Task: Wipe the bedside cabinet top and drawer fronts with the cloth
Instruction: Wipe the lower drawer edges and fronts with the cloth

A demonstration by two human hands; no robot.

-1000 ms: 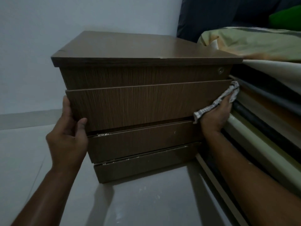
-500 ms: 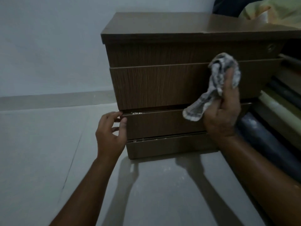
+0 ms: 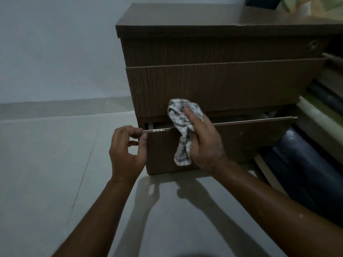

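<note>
The left hand (image 3: 126, 153) pinches, in a narrow grip, the left end of the ajar drawer front (image 3: 241, 138), while the right hand (image 3: 206, 147), grip closed round the bunched cloth (image 3: 181, 115), holds it on that front's top edge, whose length runs mostly rightward from the cloth.

Open floor (image 3: 46, 164) left; bedding (image 3: 308, 145) right of cabinet (image 3: 222, 86).

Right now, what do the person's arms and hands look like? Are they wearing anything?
Nothing is worn: the left hand and right hand are bare, with no gloves, rings or watch showing. The left forearm and right forearm are bare too, no sleeves in view. The right one carries a few small pale specks.
</note>
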